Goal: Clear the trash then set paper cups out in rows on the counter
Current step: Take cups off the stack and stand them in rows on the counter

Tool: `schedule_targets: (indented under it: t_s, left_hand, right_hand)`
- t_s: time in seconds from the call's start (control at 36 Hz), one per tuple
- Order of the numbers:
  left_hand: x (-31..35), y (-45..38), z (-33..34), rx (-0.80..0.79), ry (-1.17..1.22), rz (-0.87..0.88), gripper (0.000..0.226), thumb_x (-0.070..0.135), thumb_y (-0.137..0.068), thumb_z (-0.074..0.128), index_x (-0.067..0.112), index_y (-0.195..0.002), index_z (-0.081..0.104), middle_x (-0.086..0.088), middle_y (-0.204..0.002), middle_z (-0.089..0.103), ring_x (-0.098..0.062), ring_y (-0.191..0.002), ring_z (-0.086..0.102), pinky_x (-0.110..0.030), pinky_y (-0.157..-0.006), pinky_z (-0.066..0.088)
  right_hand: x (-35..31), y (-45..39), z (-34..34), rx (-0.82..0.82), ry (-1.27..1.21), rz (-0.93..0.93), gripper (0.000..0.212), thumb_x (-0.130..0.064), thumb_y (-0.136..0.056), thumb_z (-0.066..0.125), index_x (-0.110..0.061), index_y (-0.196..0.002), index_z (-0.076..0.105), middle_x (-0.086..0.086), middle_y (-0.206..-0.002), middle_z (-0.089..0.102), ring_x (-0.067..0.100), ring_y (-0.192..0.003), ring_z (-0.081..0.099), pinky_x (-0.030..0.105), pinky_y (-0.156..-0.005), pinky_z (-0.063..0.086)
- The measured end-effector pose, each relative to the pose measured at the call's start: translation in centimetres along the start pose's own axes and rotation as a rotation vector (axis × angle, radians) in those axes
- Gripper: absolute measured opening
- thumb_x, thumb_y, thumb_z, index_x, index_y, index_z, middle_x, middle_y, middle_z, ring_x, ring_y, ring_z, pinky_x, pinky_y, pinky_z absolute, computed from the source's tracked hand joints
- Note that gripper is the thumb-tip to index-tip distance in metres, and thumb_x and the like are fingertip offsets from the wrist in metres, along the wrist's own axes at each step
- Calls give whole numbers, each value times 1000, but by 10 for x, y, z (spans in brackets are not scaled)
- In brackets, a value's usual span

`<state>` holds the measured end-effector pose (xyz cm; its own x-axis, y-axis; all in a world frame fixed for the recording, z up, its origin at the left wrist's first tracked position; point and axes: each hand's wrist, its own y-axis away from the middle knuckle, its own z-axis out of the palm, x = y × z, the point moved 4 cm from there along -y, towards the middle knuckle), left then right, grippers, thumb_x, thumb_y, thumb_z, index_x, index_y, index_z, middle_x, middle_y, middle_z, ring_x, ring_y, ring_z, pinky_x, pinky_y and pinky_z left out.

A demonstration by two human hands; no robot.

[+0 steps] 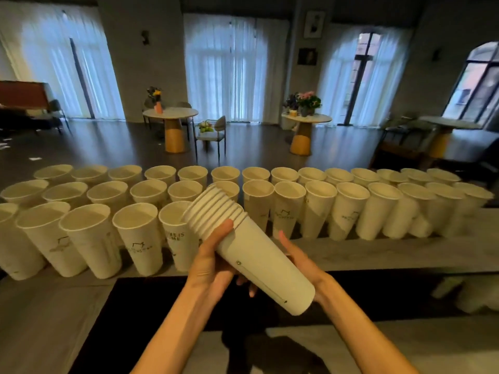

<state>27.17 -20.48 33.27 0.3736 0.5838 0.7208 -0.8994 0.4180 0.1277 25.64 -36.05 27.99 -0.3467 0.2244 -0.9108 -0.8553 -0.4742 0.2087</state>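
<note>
Both forearms reach in from the near edge and meet over the front of the desk (391, 255), holding a nested stack of paper cups (251, 252) between them. That stack is tilted, its rims pointing up and away to the left, its closed base angled down toward the right, clear of the desk surface. Left hand (213, 263) comes up under the stack's left side, palm turned toward the cups, thumb laid along the wall just below the banded rims; its grip wraps round the stack, with fingertips showing below the cup body. Right hand (299, 263) cradles the far side near the base, wrist bent, one finger pointing up beside the cup wall; its grip is also round the stack, though most of its fingers are hidden behind the cups. Beyond the hands, three rows of cups (189, 190) stand upright and open-mouthed along the desk, rims nearly touching their neighbours. Front-row cups to the left carry dark printed marks; that front row reaches only as far as the stack, while the two rows behind run on to the right. Further off in the room stand two round tables (172, 114) with flowers (309, 99) on them, a chair (213, 133) between them, and tall curtained windows (224, 66) behind.
</note>
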Motion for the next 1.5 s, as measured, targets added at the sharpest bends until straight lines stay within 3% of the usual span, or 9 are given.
schedule_targets:
  t_s: [0.22,0.47,0.67,0.83,0.92,1.08,1.22,1.36,1.5]
  left_hand:
    - [-6,-21,7,37,-118,50,101,34,-44,96,7,-135,62,-20,-127,69,-39,-122,63,-42,-77,59]
    - [20,-26,-1,133,-197,350,92,29,-42,93,8,-127,67,-14,-117,74,-30,-108,70,-42,-83,60]
    - [80,-6,-13,256,35,548,115,28,-31,98,4,-137,61,-12,-123,70,-22,-103,68,-35,-82,60]
    - [90,14,-5,212,82,573,47,13,-60,77,12,-106,72,0,-87,77,-14,-79,73,-24,-64,59]
    - [81,21,-6,260,42,600,60,17,-57,79,13,-116,70,-1,-94,77,-15,-85,72,-26,-68,60]
    - [53,20,0,308,27,514,120,35,-26,99,8,-137,62,-15,-134,67,-32,-127,61,-42,-104,50]
    - [24,6,27,306,-9,443,112,28,-32,96,6,-136,62,-12,-118,74,-25,-104,71,-35,-79,60]
    - [-6,-10,52,259,-75,384,103,31,-29,97,11,-125,68,-9,-111,76,-24,-99,72,-33,-69,59]
    - [-26,-19,65,213,-56,289,89,28,-41,89,9,-125,68,-12,-111,76,-23,-97,70,-36,-74,57]
  right_hand:
    - [-5,41,-14,13,220,-5,89,-59,-74,75,-3,-137,48,24,-114,63,33,-92,63,38,-78,56]
    - [-32,32,-21,264,649,-102,56,-43,-66,87,-26,-115,66,-5,-110,71,13,-105,67,27,-87,54]
    - [-37,17,-66,531,871,-206,84,-34,-53,97,-39,-124,51,-22,-123,58,-7,-115,53,26,-101,47]
    - [-28,-23,-85,580,690,-290,104,-29,-58,95,-28,-144,37,-15,-134,49,6,-127,44,35,-109,39]
    - [-28,-39,-86,573,622,-307,98,-31,-60,94,-29,-141,39,-15,-129,50,5,-121,46,29,-100,42]
    - [-27,-51,-87,542,606,-323,108,-75,-41,81,-28,-134,49,-13,-126,59,4,-114,55,25,-91,44]
    - [-17,-47,-98,524,574,-310,66,-54,-78,75,-32,-134,46,-5,-131,60,7,-115,60,24,-95,49]
    - [-21,-33,-126,-181,323,-251,54,-59,-84,66,-16,-116,65,8,-117,69,16,-102,68,32,-91,53]
    - [-33,5,-126,556,764,-195,23,-27,-92,67,-18,-114,68,-9,-113,67,13,-109,63,34,-104,47]
